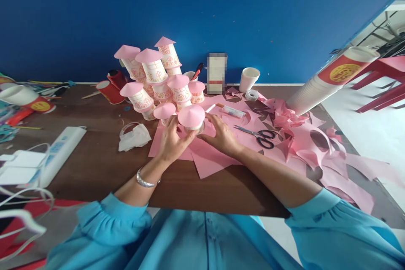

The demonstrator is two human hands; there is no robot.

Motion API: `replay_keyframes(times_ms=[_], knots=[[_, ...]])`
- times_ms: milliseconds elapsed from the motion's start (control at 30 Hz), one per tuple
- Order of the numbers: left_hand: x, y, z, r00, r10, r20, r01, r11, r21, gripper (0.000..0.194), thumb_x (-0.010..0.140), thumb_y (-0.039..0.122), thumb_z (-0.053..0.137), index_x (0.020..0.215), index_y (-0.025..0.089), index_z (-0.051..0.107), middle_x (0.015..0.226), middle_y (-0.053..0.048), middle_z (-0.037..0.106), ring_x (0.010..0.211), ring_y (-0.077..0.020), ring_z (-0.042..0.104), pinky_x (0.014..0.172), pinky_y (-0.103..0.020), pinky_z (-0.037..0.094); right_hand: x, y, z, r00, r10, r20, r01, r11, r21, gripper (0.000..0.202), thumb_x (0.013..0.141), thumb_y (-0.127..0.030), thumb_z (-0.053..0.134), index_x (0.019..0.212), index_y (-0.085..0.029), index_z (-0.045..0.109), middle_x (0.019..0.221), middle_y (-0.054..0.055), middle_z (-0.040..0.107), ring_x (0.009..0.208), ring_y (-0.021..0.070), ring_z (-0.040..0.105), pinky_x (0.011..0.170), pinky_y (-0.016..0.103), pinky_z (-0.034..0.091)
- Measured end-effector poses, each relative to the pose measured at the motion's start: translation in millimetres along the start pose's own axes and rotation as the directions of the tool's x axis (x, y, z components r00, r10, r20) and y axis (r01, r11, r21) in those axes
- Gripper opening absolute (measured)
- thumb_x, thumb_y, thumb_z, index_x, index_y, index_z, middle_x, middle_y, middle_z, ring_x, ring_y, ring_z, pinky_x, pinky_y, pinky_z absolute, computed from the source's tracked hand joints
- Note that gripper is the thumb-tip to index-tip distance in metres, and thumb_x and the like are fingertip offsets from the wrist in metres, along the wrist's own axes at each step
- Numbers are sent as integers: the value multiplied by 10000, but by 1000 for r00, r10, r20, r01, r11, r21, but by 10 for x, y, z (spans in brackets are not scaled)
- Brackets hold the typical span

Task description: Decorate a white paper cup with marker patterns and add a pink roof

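Observation:
A small paper cup tower with a pink cone roof (191,116) stands at the front of a cluster of similar towers. My left hand (174,140) is closed round its left side. My right hand (223,136) curves at its right side, thumb and fingers apart, the fingertips close to the cup; whether they touch it is unclear. Just left of it is another small pink-roofed tower (164,111). Behind rise taller stacked cups (155,71) with red drawings and pink cone roofs. Pink paper (207,160) lies under my hands.
Black-handled scissors (265,137), a glue tube (233,112) and a tape roll (252,95) lie right of my hands. Pink scraps (311,143) and a leaning cup stack (325,80) are further right. At left are a tissue (134,137) and a power strip (63,154).

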State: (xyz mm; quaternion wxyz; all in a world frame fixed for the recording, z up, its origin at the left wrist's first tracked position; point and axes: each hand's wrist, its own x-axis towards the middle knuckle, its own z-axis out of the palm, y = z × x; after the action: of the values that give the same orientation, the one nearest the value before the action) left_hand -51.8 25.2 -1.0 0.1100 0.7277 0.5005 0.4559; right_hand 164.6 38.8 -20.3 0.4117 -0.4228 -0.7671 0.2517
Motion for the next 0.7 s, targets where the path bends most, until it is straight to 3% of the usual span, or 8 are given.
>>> replay_keyframes(times_ms=[100, 200, 300, 500, 700], knots=[[116, -34, -218, 996, -36, -78, 35, 999, -10, 445, 865, 514, 826, 1149, 210, 667, 1025, -50, 681, 779, -173, 606, 727, -344, 545, -12, 6, -54, 1000, -12, 10, 12, 1000, 1, 597, 930, -313, 789, 1480, -277, 560, 1469, 120, 703, 1357, 322, 674, 1131, 534, 582], [271, -139, -441, 980, -87, -181, 103, 991, 85, 487, 819, 573, 841, 1088, 204, 672, 1043, -58, 672, 774, -173, 599, 684, -332, 510, -21, 10, -74, 1000, 8, 30, -8, 1000, 6, 514, 946, -261, 746, 1435, -260, 591, 1379, 111, 752, 1314, 306, 697, 1124, 524, 582], [405, -286, -581, 970, -140, -198, 174, 970, 168, 495, 794, 591, 839, 1049, 207, 660, 1044, -64, 676, 869, -213, 651, 728, -340, 526, -25, 4, -62, 999, 21, 50, -21, 1000, 3, 442, 950, -235, 728, 1380, -263, 628, 1348, 96, 768, 1295, 291, 708, 1121, 506, 582], [485, -547, -585, 961, -204, -188, 250, 931, 267, 422, 789, 521, 820, 1028, 213, 658, 1033, -69, 711, 961, -265, 683, 883, -406, 568, -17, -16, -52, 999, 16, 52, -15, 1000, -21, 357, 945, -201, 722, 1292, -268, 677, 1325, 90, 783, 1272, 288, 724, 1095, 497, 594], [472, -628, -547, 965, -195, -176, 237, 934, 268, 384, 788, 525, 802, 962, 219, 651, 1016, -69, 726, 1020, -289, 690, 963, -442, 558, -17, -4, -53, 998, 15, 65, -14, 1000, -18, 321, 940, -209, 717, 1256, -268, 704, 1315, 84, 787, 1284, 296, 720, 1111, 515, 587]])
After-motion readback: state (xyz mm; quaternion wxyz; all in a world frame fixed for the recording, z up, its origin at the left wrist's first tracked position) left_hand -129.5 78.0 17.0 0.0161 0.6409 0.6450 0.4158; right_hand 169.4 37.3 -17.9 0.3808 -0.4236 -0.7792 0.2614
